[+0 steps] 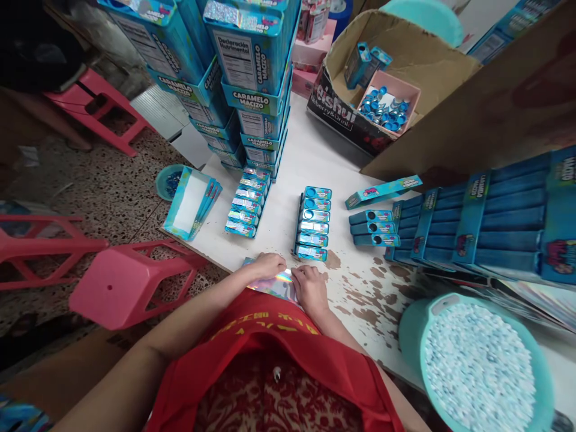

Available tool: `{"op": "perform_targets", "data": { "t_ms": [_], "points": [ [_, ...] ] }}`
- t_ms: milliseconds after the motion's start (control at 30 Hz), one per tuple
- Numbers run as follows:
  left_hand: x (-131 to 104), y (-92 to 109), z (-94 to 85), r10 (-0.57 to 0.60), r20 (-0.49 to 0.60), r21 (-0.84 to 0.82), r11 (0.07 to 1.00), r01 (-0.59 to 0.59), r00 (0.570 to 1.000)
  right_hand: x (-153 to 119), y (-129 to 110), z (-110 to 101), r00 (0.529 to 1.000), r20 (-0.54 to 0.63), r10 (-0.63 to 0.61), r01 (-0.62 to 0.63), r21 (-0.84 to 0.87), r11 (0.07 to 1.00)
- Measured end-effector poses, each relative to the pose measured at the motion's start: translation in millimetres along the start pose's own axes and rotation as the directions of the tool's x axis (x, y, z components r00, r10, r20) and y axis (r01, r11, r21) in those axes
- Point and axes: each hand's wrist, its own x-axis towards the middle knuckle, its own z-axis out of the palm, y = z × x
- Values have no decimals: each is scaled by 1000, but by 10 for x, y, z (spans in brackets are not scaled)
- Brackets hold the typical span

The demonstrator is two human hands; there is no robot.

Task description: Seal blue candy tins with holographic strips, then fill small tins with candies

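Note:
A shiny holographic sheet (276, 287) lies at the table's front edge, against the red apron. My left hand (269, 266) rests on its left part with the fingers curled. On its right end is my right hand (311, 287), fingers bent and pressed on the sheet. Just beyond, a row of small blue tins (314, 227) stands in the middle of the table. Another row of tins (245, 207) is to the left, beside flat blue cartons (191, 204). Three tins with dark round openings (374, 228) stand at the right, near a blue carton strip (382, 191).
Tall stacks of blue boxes (252, 90) rise at the back left. A cardboard box (333, 114) holds a pink tray of lids (391, 108). Packed tins (495, 216) line the right side. A turquoise tub of pale candies (479, 366) is front right; pink stools (117, 282) stand left.

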Motion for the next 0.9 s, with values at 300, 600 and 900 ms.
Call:
{"op": "perform_targets", "data": {
  "t_ms": [300,600,900],
  "points": [
    [64,-20,130,-64,-106,-19,998,62,992,-77,-40,-103,998,-12,-64,64,11,998],
    [-198,251,57,208,-146,-631,733,-253,967,213,-208,-655,966,-70,250,-182,503,845],
    [-44,370,-275,18,-265,-700,684,-205,964,652,-123,-719,856,-69,512,-267,788,554]
  ]
}}
